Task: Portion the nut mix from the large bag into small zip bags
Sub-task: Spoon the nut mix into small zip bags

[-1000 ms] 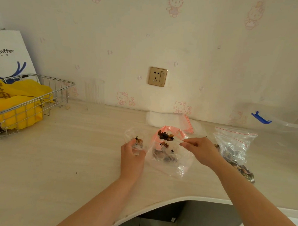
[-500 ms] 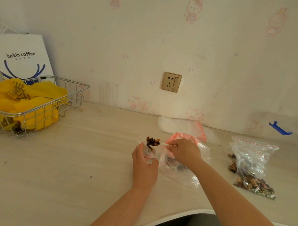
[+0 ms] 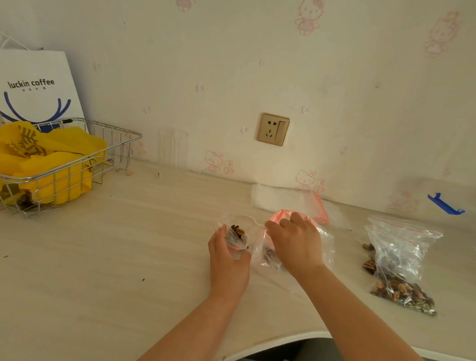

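Centre frame, left hand [image 3: 229, 257] grips a small bag [image 3: 236, 234] of nuts; right hand [image 3: 294, 241], fingers curled, seems to pinch a spoon, likely scooping next from the large bag [image 3: 324, 247].

Two hands — left hand [image 3: 229, 261], right hand [image 3: 296, 244]. Three zip bags with nuts: small bag [image 3: 235, 236], middle bag [image 3: 325, 245], right bag [image 3: 400, 258]. One stack of empty bags [image 3: 285, 198] at the table's [image 3: 91, 269] back edge. One basket [image 3: 77, 157] — far-left corner. One paper bag [image 3: 36, 87]. One socket [image 3: 273, 129].
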